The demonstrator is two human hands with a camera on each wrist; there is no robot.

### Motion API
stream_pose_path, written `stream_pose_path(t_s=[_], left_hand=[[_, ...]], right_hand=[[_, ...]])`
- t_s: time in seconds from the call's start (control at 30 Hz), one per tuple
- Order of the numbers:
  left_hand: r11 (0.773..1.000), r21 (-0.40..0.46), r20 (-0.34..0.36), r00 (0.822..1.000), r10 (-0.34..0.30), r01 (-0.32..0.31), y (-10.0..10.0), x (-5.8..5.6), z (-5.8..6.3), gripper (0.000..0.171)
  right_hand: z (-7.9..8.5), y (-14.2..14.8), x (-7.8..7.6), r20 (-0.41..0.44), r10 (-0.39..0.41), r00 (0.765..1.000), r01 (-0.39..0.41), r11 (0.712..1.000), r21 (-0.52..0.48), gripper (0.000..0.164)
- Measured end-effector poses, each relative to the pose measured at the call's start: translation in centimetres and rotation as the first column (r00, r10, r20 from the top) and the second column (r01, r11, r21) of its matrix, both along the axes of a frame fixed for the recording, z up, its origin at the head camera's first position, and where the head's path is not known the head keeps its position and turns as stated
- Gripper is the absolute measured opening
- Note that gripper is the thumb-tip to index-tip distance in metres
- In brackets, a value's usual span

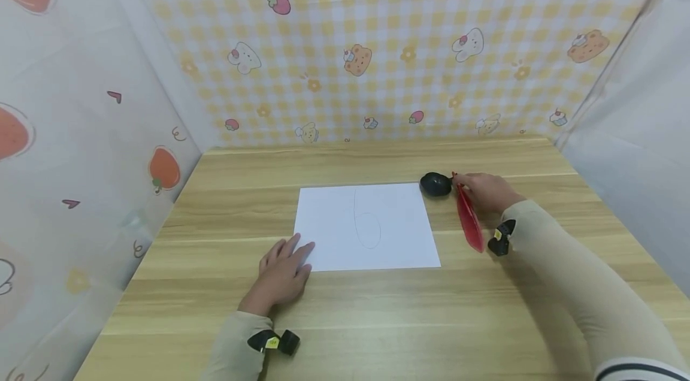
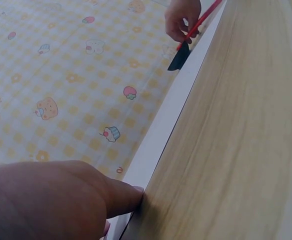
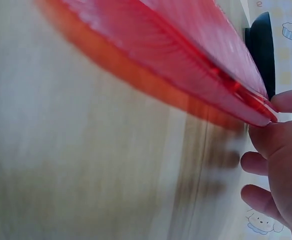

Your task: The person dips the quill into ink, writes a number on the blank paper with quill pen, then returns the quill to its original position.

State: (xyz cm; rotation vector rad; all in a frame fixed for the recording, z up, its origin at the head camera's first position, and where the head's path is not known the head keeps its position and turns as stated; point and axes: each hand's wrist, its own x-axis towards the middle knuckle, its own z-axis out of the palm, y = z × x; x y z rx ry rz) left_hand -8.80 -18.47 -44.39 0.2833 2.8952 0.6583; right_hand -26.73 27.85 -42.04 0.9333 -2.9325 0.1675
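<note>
A sheet of white paper (image 1: pixel 396 225) lies flat on the wooden table, with a thin line drawn on it like a 6. My left hand (image 1: pixel 283 273) rests on its near left corner, fingers spread and fairly straight. In the left wrist view the left thumb (image 2: pixel 123 196) lies along the paper's edge. My right hand (image 1: pixel 487 190) pinches one end of a thin, see-through red plastic piece (image 1: pixel 469 222) between thumb and fingers, right of the paper. Its kind cannot be told. The right wrist view shows the red piece (image 3: pixel 186 55) slanting over the table from the fingertips.
A smooth black rounded object (image 1: pixel 435 184) sits at the paper's far right corner, close to the right fingertips. Behind the table (image 1: pixel 377 321) stands a yellow checked cloth (image 1: pixel 345 27) with cartoon prints. Pale sheets (image 1: pixel 70 147) hang at the left and right sides.
</note>
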Motion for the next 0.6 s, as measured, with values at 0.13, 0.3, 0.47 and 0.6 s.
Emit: stream_pose_path(t_s=[0.13,0.3,0.47,0.6], left_hand=[[1.000,-0.002,0.008,1.000,0.001,-0.001,0.00,-0.01,0.13,0.048],[1.000,-0.008,0.012,1.000,0.005,-0.005,0.03,-0.08,0.13,0.048],[1.000,-0.007,-0.001,1.000,0.000,0.000,0.00,-0.04,0.07,0.047],[1.000,-0.018,-0.003,1.000,0.002,-0.002,-0.07,0.01,-0.12,0.047]], right_hand=[[0.04,-0.12,-0.07,0.030,-0.016,0.999,0.015,1.000,0.021,0.026],[0.12,-0.32,0.00,0.058,-0.037,0.998,0.035,0.999,0.040,0.026],[0.07,-0.37,0.11,0.060,-0.040,0.997,0.039,0.999,0.028,0.024],[0.16,-0.37,0.26,0.045,-0.033,0.998,0.033,0.999,0.003,0.023]])
